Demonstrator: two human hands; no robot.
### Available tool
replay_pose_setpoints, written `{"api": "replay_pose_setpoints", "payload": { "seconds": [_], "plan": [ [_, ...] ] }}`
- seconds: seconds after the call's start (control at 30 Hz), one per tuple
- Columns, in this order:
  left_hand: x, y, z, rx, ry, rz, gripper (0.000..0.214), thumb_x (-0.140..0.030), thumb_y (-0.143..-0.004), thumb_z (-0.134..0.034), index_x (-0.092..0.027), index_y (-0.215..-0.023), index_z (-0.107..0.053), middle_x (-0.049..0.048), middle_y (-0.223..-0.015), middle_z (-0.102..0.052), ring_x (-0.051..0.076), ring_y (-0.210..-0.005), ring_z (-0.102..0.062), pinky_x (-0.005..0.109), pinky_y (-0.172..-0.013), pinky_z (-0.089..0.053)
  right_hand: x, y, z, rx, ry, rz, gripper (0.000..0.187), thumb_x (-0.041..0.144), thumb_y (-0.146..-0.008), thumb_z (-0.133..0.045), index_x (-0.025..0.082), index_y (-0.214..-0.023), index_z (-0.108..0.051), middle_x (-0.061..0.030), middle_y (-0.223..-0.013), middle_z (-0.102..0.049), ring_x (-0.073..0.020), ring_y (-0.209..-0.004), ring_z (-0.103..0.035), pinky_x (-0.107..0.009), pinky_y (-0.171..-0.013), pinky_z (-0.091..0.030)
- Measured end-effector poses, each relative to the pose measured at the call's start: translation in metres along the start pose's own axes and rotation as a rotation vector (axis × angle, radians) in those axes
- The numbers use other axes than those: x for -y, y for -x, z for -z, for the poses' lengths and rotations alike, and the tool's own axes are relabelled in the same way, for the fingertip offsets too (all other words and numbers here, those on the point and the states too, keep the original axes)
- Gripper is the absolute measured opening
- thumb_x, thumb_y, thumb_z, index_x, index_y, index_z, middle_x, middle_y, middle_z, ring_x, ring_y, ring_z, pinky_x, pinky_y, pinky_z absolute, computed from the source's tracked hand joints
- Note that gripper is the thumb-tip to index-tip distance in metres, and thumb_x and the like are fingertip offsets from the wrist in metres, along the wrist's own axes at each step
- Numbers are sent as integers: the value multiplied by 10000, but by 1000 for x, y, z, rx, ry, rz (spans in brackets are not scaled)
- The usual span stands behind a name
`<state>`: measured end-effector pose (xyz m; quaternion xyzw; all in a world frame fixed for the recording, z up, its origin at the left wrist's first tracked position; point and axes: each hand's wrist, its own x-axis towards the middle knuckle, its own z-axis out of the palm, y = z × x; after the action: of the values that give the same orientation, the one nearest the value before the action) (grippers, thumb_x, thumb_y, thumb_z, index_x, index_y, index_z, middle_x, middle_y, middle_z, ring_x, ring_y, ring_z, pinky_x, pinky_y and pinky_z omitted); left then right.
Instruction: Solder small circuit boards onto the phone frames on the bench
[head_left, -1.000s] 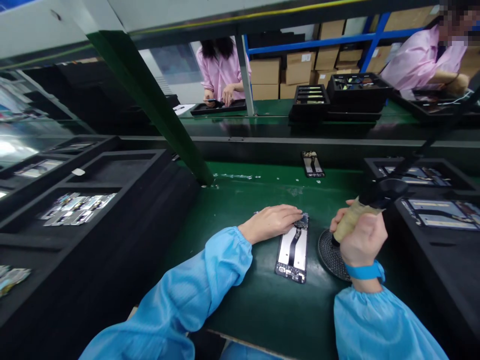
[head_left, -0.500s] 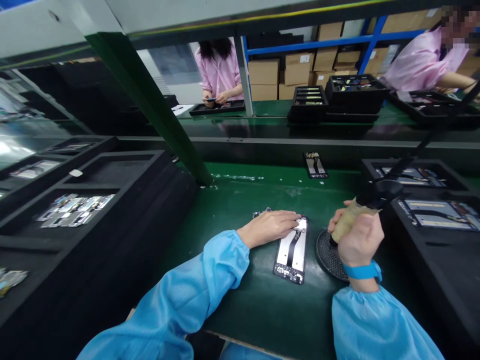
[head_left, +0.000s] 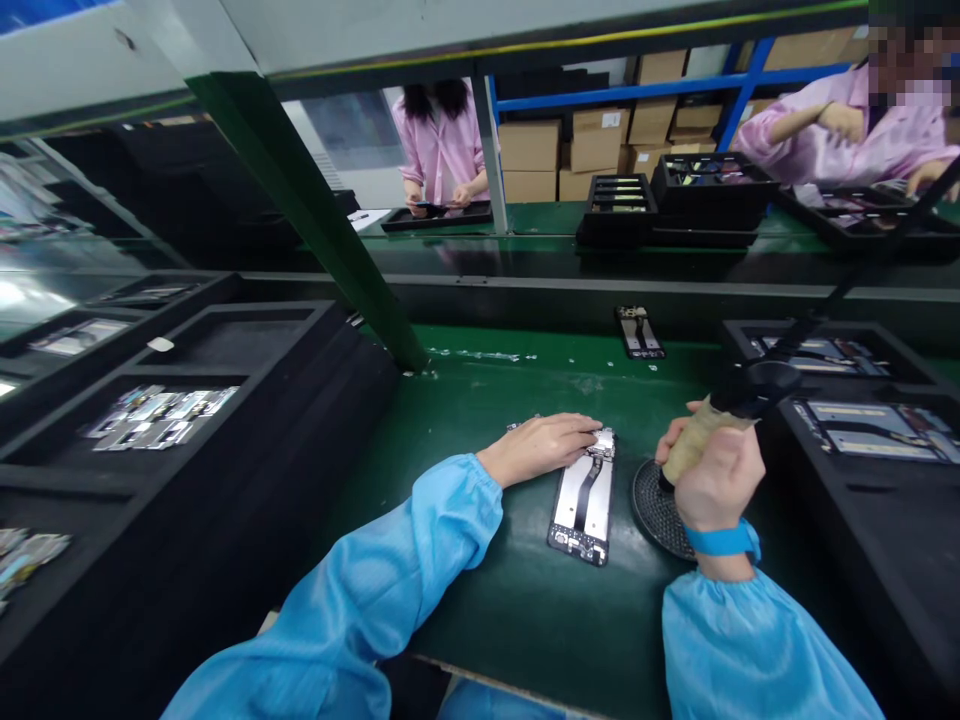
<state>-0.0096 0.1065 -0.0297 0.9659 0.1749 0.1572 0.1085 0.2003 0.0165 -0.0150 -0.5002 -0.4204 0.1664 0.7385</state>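
Observation:
A phone chassis (head_left: 598, 505) with a white back area and a dark ribbon cable lies on the green bench. My left hand (head_left: 538, 447) rests flat over its upper end, fingers stretched out and touching its top edge. Under that palm, a small dark part (head_left: 514, 427) peeks out, mostly hidden. My right hand (head_left: 721, 480) is wrapped around an electric screwdriver (head_left: 690, 446) with a tape-covered grip. Its lower end points down at a round black dish (head_left: 648, 510) with a dotted surface, right of the chassis. The tip is hard to see.
Black foam trays with circuit boards (head_left: 154, 415) stand at left. On the right, another foam tray (head_left: 862, 490) holds phone chassis. A second chassis (head_left: 640, 332) lies farther back. A slanted green post (head_left: 322, 225) rises at left. Two people in pink work across the bench.
My hands, the chassis and the screwdriver stay nearly in place. The view shifts slightly. At the far right, the person in pink has raised an arm.

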Motion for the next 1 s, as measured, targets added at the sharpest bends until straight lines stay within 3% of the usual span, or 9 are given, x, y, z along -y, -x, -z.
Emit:
{"api": "replay_pose_setpoints", "payload": {
  "seconds": [0.37, 0.53, 1.0],
  "plan": [
    [-1, 4, -1, 11, 84, -19, 279, -237, -1079, -496, -225, -1282, -687, 49, -1519, -577, 199, -1379, -582, 413, -1238, -439, -1, 0, 1, 6, -15, -15, 519, 661, -991, -446, 169, -1074, -590, 0, -654, -588, -152, -452, -560, -264, -396, -433],
    [-1, 3, -2, -12, 125, 0, 263, -245, -1055, -550, -207, -1273, -692, 64, -1493, -597, 222, -1336, -612, 379, -1136, -534, -1, 0, 1, 11, -21, 3, 513, 654, -994, -458, 165, -1064, -596, -1, -653, -587, -141, -457, -561, -250, -400, -435],
    [7, -1, -6, -18, 193, 22, 278, -226, -1061, -526, -220, -1285, -691, 48, -1520, -564, 209, -1339, -600, 345, -1127, -521, -1, 0, 1, 7, -6, -8, 486, 645, -1001, -437, 194, -1074, -601, -1, -665, -581, -172, -437, -556, -303, -388, -441]
  ]
}}
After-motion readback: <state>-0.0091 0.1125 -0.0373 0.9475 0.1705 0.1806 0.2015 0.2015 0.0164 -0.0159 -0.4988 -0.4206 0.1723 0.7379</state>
